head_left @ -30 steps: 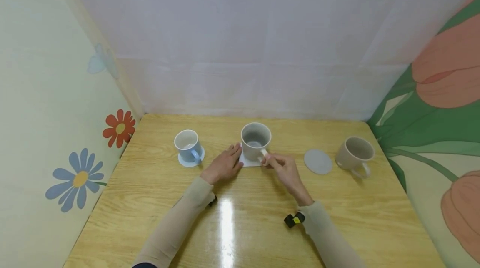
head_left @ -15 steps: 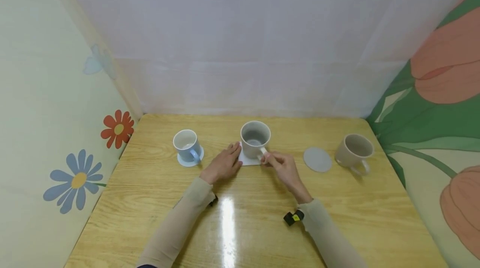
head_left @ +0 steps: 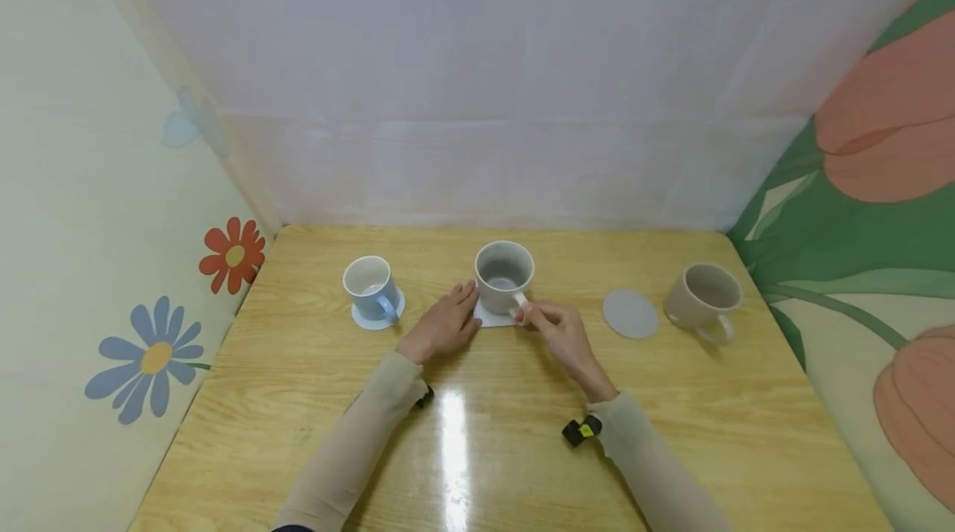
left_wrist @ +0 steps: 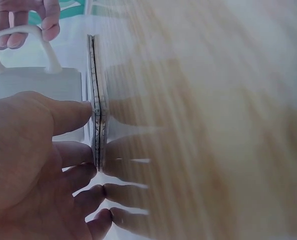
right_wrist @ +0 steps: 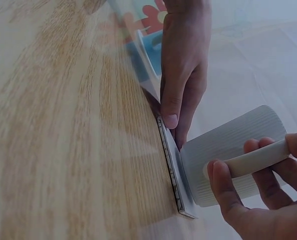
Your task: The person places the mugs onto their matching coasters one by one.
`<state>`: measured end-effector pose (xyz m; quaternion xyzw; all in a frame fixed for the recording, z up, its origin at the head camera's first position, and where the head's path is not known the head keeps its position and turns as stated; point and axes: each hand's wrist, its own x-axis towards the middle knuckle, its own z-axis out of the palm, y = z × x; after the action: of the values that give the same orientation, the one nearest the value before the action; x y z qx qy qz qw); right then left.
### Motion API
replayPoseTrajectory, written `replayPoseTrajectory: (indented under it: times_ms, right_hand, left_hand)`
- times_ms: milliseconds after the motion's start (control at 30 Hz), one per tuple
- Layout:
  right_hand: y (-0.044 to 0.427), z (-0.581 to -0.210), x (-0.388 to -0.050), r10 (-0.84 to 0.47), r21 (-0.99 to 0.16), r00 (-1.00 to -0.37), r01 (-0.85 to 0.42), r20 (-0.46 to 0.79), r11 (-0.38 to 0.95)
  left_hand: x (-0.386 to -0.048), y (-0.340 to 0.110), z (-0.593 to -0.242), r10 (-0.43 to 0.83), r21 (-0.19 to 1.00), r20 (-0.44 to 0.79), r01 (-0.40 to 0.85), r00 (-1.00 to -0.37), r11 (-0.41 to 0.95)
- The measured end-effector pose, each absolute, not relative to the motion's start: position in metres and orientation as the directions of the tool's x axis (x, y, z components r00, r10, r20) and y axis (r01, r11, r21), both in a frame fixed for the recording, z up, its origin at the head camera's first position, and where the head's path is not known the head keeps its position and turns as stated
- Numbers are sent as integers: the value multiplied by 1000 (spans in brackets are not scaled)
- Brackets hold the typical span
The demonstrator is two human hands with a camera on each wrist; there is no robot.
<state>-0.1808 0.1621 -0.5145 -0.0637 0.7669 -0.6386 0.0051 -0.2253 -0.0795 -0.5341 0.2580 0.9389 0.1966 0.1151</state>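
A light grey ribbed mug (head_left: 498, 292) stands upright on a white, straight-edged coaster (head_left: 493, 320) at the middle of the table. My right hand (head_left: 563, 337) grips the mug's handle (right_wrist: 258, 159) between thumb and curled fingers. On the other side, my left hand (head_left: 445, 323) lies palm toward the table, its fingertips touching the coaster's left edge. The left wrist view shows the left thumb (left_wrist: 71, 117) against the coaster's side, with the fingers spread along the tabletop. The mug's base is partly hidden by the hands in the wrist views.
On the left, a blue mug (head_left: 370, 300) stands on a round pale coaster (head_left: 360, 322). A round grey coaster (head_left: 630, 313) lies to the right, beside a beige mug (head_left: 690, 308) on bare wood. White cloth (head_left: 477, 101) hangs behind the table (head_left: 522, 449).
The grey mug has shifted very slightly left on its coaster, the right hand moving with it. My left hand stays at the coaster's edge. The head view has tilted a little.
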Motion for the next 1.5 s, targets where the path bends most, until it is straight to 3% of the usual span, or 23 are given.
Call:
replayPoseTrajectory:
  times_ms: [600,900,1500]
  right_hand:
    - [163,-516,-181,-116,-982,-991,-91,72,165]
    - [164,-517,-181,-124,-975,-992,-65,39,213]
    - [166,-513,-180,-154,-986,-987,16,-43,168]
  left_hand:
    - [-227,-79,-534,532,426,-129,438,-837,791]
    - [-226,-79,-533,530,436,-115,437,-840,787]
    - [-225,-81,-533,510,475,-90,414,-855,777]
